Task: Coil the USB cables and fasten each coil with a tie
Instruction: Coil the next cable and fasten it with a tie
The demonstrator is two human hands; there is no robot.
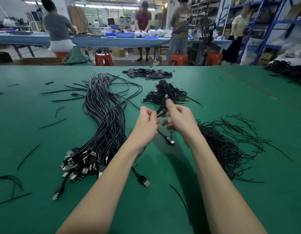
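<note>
Winding one thin black USB cable [162, 110] into a small loop looks like the step in hand. Left of that loop lies the big bunch of loose cables [102, 125] on the green table [28, 132]. The left hand [147, 121] pinches the loop, and the right hand [177, 116] pinches it too, just above the table. Its plug [171, 141] hangs below. Right of the loop lies the pile of ties [231, 146]; one is likely needed next.

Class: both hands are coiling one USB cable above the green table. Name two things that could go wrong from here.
1. The coil, pinched between the left hand and right hand, may spring open before a tie goes on.
2. Its hanging plug could snag the tie pile.
</note>
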